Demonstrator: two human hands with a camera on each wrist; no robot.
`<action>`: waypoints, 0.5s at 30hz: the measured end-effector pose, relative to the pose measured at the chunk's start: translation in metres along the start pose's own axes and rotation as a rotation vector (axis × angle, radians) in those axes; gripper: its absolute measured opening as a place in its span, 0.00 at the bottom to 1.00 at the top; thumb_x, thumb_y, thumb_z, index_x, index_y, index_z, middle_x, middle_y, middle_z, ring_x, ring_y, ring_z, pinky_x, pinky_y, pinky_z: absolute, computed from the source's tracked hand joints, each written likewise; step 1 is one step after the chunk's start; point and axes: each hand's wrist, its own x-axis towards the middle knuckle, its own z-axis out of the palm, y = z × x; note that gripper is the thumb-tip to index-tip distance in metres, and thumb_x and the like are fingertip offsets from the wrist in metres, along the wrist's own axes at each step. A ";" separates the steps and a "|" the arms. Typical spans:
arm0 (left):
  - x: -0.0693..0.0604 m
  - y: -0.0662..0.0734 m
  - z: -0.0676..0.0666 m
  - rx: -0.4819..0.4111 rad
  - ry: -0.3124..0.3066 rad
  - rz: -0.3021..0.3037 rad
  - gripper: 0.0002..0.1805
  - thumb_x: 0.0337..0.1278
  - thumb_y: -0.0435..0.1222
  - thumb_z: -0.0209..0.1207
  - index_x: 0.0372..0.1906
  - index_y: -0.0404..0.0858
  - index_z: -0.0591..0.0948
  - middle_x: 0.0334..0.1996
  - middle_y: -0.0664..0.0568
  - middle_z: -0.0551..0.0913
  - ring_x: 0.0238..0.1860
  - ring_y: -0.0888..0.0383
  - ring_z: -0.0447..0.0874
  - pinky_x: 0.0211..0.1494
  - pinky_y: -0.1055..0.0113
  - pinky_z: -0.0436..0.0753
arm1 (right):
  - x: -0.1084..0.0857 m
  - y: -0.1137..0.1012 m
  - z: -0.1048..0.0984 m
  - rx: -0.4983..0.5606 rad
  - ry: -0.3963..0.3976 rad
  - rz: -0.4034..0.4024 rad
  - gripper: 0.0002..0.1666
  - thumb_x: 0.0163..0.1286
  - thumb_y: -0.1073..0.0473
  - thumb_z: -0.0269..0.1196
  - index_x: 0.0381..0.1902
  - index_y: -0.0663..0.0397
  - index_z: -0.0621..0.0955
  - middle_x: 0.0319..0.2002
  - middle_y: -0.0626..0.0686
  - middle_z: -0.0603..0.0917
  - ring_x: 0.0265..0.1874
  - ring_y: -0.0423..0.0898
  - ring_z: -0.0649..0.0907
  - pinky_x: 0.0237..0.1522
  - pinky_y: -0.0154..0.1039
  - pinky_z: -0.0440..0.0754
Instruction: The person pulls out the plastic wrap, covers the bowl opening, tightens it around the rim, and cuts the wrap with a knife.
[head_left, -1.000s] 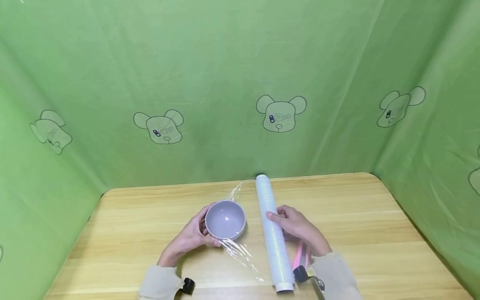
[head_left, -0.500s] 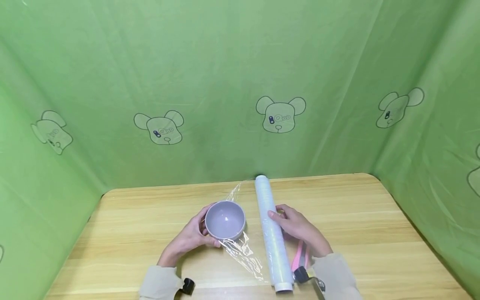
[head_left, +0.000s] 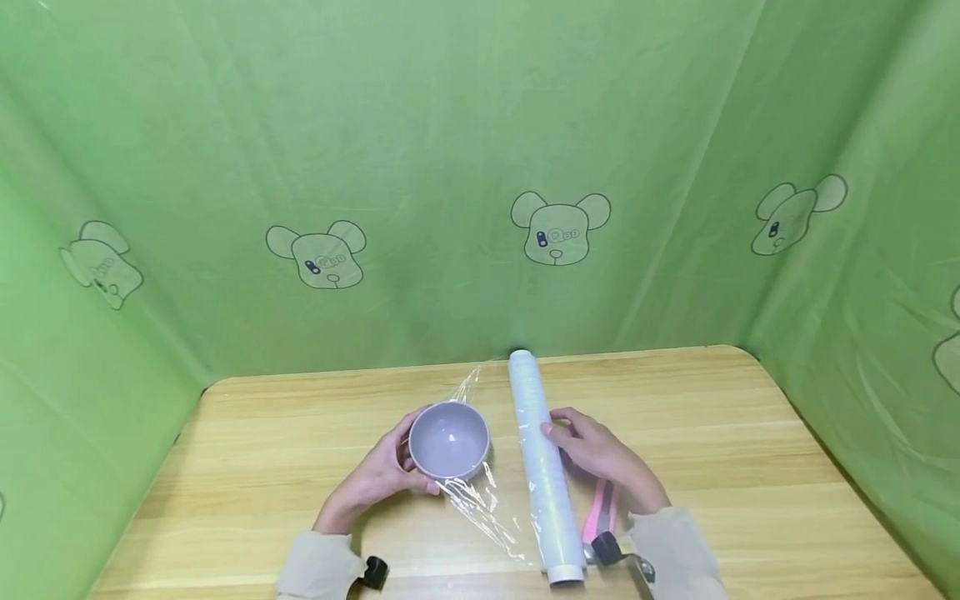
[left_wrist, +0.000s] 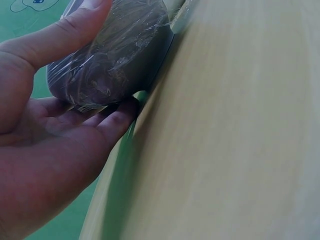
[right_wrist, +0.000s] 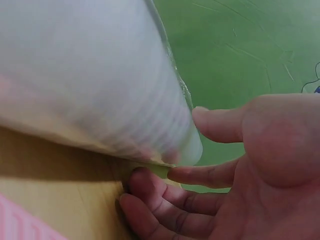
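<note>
A grey-purple bowl is held by my left hand around its left side, thumb at the near side. In the left wrist view, the fingers curve under the bowl, whose outside is covered with wrinkled clear film. Loose plastic wrap spreads from the bowl toward a long roll of plastic wrap. At that roll's right side is my right hand, its thumb tip at the roll's edge. The right wrist view shows relaxed fingers just below the roll, not wrapped round it.
A pink-and-grey tool, partly hidden by the right wrist camera, lies right of the roll. The wooden table ends at green curtains behind and at both sides. The roll's far end lies near the back edge.
The roll has shifted slightly left. My right thumb has drawn back from over the roll to its right edge. My left hand and the bowl have hardly moved.
</note>
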 end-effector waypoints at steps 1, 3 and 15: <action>0.000 0.000 0.000 -0.003 0.002 0.000 0.63 0.34 0.17 0.75 0.80 0.34 0.54 0.74 0.30 0.60 0.70 0.31 0.66 0.72 0.55 0.73 | -0.001 0.000 -0.002 0.002 -0.003 -0.011 0.35 0.80 0.48 0.56 0.71 0.71 0.67 0.40 0.57 0.82 0.36 0.52 0.82 0.38 0.45 0.84; -0.001 0.000 0.001 -0.009 0.009 -0.009 0.64 0.33 0.17 0.75 0.80 0.35 0.54 0.74 0.32 0.61 0.70 0.31 0.66 0.72 0.56 0.73 | -0.004 -0.001 -0.009 -0.017 0.005 -0.029 0.34 0.80 0.49 0.56 0.71 0.70 0.68 0.40 0.58 0.83 0.36 0.52 0.83 0.37 0.44 0.84; 0.001 -0.002 -0.002 -0.028 -0.012 0.018 0.66 0.33 0.18 0.76 0.81 0.32 0.51 0.75 0.31 0.58 0.72 0.31 0.63 0.73 0.58 0.71 | -0.037 0.000 -0.060 -0.315 0.098 0.180 0.34 0.76 0.48 0.60 0.64 0.72 0.69 0.47 0.70 0.82 0.38 0.56 0.82 0.37 0.51 0.84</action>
